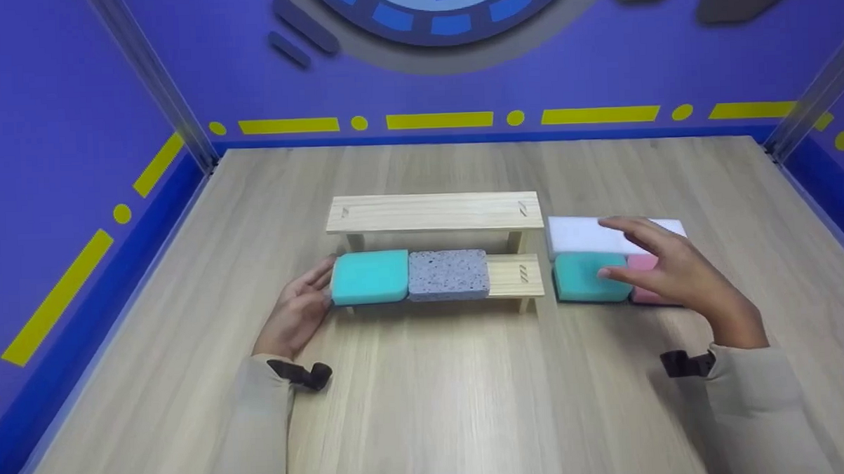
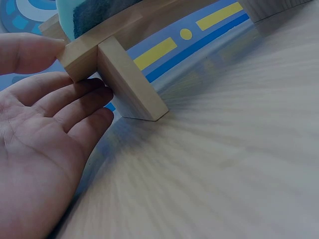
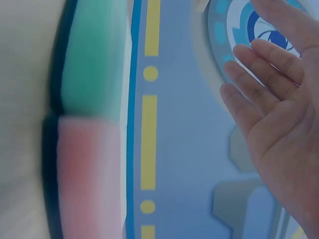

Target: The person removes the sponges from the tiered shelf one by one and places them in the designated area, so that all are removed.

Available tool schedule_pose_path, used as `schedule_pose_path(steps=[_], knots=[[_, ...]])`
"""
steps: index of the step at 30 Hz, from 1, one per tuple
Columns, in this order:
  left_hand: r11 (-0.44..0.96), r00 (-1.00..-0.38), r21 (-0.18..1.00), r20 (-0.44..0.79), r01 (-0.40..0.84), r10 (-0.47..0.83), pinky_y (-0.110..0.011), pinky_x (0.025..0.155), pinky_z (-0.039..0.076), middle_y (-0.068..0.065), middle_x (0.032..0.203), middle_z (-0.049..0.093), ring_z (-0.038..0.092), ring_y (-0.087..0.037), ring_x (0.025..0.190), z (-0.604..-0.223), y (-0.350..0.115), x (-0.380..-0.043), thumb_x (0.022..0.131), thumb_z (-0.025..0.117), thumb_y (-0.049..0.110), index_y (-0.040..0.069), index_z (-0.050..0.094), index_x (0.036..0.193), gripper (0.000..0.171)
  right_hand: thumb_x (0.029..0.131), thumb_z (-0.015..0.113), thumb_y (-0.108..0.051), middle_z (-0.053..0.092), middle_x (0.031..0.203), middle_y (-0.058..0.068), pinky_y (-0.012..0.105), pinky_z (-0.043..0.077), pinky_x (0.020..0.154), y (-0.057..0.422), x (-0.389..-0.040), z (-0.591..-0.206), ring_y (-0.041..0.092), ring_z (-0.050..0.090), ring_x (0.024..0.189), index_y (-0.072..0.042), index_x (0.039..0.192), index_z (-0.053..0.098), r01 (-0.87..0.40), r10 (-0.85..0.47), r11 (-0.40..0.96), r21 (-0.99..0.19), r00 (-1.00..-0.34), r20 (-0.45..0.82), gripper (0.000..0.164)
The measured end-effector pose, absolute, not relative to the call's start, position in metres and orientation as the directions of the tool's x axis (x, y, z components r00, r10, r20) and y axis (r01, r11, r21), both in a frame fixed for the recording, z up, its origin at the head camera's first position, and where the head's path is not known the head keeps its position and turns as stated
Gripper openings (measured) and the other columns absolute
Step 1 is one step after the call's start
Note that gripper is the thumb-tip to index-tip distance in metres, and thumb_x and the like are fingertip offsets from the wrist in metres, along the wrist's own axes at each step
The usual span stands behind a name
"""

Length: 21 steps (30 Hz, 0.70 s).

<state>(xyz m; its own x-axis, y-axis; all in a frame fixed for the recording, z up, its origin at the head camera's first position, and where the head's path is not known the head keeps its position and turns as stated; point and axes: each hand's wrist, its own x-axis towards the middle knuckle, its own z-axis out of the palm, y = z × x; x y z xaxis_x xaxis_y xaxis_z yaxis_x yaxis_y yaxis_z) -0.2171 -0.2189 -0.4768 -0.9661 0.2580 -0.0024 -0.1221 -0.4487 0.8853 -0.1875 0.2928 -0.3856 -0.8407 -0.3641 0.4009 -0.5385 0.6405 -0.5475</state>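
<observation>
Green sponge touching pink sponge — right hand apart, outstretched.

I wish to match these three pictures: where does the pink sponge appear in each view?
Head: the pink sponge is at right, partly behind the right hand.
Left wrist: not in it.
Right wrist: lower left, below the green sponge.
Shared landmark: yellow dashes on the wall.

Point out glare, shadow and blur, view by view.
Head: pale glare on the wood-grain tabletop; left wrist: dimmer, with soft shadow near the foot of the pale wooden rack; right wrist: pink rectangular sponge and green rectangular sponge blurred.
</observation>
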Motion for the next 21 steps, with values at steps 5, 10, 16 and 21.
schedule_pose_path(steps=[5,10,16,21], knots=[[-0.438,-0.965,0.890,-0.009,-0.128,0.263,-0.021,0.102,0.043,-0.025,0.155,0.022,0.053,-0.009,0.123,-0.476,-0.219,-0.217,0.083,0.035,-0.017,-0.008,0.021,0.149,0.068,0.076,0.080,-0.014,0.058,0.134,0.011,0.000,0.029,0.097,0.276,-0.191,-0.384,-0.002,0.046,0.123,-0.011,0.137,0.054,-0.560,-0.395,0.637,-0.530,-0.827,0.400,0.066],[-0.392,-0.961,0.909,-0.030,-0.140,0.275,-0.018,0.098,0.043,-0.022,0.156,0.022,0.050,-0.006,0.123,-0.475,-0.220,-0.218,0.085,0.037,-0.015,-0.006,0.019,0.150,0.068,0.077,0.080,-0.014,0.058,0.134,0.010,0.002,0.031,0.100,0.263,-0.195,-0.383,0.009,0.050,0.124,-0.007,0.136,0.053,-0.580,-0.429,0.613,-0.537,-0.814,0.391,0.065],[-0.390,-0.959,0.909,-0.031,-0.144,0.281,-0.018,0.099,0.042,-0.021,0.157,0.022,0.049,-0.006,0.124,-0.475,-0.220,-0.218,0.084,0.037,-0.015,-0.006,0.018,0.150,0.069,0.077,0.080,-0.018,0.058,0.135,0.010,0.007,0.036,0.101,0.247,-0.198,-0.380,0.024,0.053,0.124,-0.006,0.135,0.054,-0.585,-0.455,0.611,-0.533,-0.811,0.368,0.064],[-0.390,-0.960,0.909,-0.033,-0.144,0.278,-0.018,0.100,0.042,-0.022,0.156,0.023,0.050,-0.007,0.123,-0.475,-0.220,-0.217,0.084,0.037,-0.014,-0.006,0.019,0.150,0.069,0.076,0.081,-0.017,0.058,0.135,0.011,0.030,0.046,0.102,0.234,-0.201,-0.377,0.027,0.054,0.124,-0.005,0.133,0.056,-0.606,-0.489,0.600,-0.522,-0.794,0.361,0.064]])
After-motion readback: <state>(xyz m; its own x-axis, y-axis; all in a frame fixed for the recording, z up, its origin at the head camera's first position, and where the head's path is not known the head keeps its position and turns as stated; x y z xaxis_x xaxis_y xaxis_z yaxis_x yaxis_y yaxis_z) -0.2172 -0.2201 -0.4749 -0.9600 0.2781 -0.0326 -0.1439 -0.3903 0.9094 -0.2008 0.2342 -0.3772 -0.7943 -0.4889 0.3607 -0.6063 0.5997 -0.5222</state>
